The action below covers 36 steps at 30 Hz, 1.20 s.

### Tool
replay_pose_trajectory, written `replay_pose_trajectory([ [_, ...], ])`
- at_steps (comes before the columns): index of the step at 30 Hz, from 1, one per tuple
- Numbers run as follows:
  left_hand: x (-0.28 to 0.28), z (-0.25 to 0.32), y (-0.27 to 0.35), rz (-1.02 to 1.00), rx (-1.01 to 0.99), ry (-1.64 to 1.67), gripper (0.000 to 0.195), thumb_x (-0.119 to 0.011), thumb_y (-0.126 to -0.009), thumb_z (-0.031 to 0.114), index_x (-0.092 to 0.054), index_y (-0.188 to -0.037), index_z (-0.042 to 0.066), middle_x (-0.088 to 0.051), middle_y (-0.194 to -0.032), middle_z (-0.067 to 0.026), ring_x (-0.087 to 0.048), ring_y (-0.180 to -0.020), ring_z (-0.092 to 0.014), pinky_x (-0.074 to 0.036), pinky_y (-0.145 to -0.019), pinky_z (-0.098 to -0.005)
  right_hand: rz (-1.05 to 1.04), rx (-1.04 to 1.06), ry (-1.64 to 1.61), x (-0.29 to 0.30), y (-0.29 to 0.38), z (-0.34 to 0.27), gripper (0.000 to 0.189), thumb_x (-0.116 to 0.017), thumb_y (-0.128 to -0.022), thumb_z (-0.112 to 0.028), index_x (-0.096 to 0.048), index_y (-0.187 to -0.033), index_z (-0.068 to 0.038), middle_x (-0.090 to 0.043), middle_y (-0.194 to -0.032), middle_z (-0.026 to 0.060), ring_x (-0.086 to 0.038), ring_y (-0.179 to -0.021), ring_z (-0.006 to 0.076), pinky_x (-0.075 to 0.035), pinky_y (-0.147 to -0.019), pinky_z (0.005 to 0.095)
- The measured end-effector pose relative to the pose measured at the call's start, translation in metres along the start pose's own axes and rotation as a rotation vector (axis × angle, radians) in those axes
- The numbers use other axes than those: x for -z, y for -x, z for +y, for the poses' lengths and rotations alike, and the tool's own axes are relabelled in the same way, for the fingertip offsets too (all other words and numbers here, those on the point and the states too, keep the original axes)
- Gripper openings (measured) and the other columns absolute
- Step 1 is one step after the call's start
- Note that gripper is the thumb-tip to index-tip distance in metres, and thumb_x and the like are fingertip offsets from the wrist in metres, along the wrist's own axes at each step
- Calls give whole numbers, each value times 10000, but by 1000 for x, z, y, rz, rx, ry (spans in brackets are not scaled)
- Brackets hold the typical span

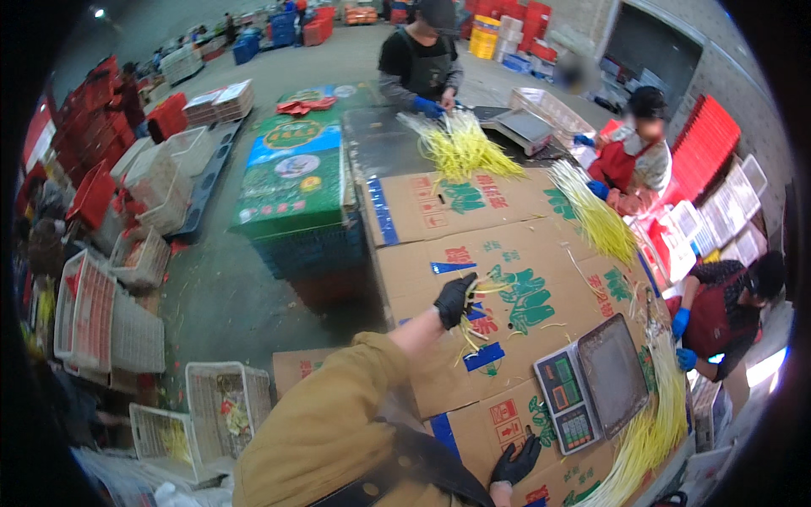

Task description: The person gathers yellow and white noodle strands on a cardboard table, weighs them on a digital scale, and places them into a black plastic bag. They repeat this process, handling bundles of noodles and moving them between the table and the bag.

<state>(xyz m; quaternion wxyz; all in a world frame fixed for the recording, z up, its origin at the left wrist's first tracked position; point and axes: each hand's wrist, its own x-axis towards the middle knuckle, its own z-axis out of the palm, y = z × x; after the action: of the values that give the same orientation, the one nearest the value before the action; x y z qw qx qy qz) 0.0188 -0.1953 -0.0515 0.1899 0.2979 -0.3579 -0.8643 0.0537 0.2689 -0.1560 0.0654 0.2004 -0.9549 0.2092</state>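
My left hand (455,300), in a black glove, is closed around a few loose yellow chive stalks (491,287) over the cardboard-covered table. Some pale strands trail below the fingers. Lower down, my right hand (516,461), also black-gloved, lies over the cardboard (418,380) near the front edge with fingers spread and nothing in it. A digital weighing scale (592,383) stands just beyond that hand. Along the table's right side runs a long pile of yellow chives (659,405). Scattered stalk bits and strips of blue tape (483,357) mark the cardboard.
Three co-workers in blue gloves stand around the table, handling chive bunches (466,149) (595,212). A second scale (519,130) sits at the far end. Left of the table are a green printed box (298,165) on a blue crate and white plastic baskets (225,405).
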Motion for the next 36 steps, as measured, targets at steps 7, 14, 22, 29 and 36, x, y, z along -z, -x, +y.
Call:
replay_pose_trajectory([
  [7,179,50,141,-8,-369,-187,458,-484,-994,403,-538,-1297,63,-569,-1225,-142,-580,-1062,-285,-442,-925,-396,31,79,20,-10,5,17,544,-593,-931,-163,-460,-1414,49,-439,-1469,259,-374,-1388,403,-284,-1156,459],
  [14,368,-17,312,863,-338,336,340,-466,-985,464,-630,-973,167,-518,-626,-6,-510,-490,-159,-402,-444,-326,35,177,48,-24,1,37,516,-550,-988,-203,-436,-1415,62,-440,-1457,258,-421,-1349,379,-298,-1156,452],
  [22,584,-170,460,1377,-661,668,306,-669,-894,341,-684,-993,53,-669,-880,-85,-588,-719,-243,-491,-668,-403,29,184,105,-33,-1,49,477,-530,-996,-201,-462,-1381,73,-457,-1441,264,-427,-1342,386,-313,-1144,453],
  [29,690,-179,612,1823,-359,393,351,-560,-964,435,-652,-1025,101,-587,-822,-65,-504,-733,-228,-459,-674,-396,53,126,88,-28,7,39,512,-513,-1011,-247,-436,-1443,17,-446,-1469,231,-396,-1373,372,-294,-1154,450],
  [36,696,-232,669,1486,-231,-352,237,-508,-1017,386,-589,-921,185,-504,-765,-13,-437,-680,-188,-431,-647,-373,46,135,82,-19,10,26,507,-502,-1018,-254,-440,-1444,14,-451,-1470,225,-395,-1379,367,-299,-1151,442],
])
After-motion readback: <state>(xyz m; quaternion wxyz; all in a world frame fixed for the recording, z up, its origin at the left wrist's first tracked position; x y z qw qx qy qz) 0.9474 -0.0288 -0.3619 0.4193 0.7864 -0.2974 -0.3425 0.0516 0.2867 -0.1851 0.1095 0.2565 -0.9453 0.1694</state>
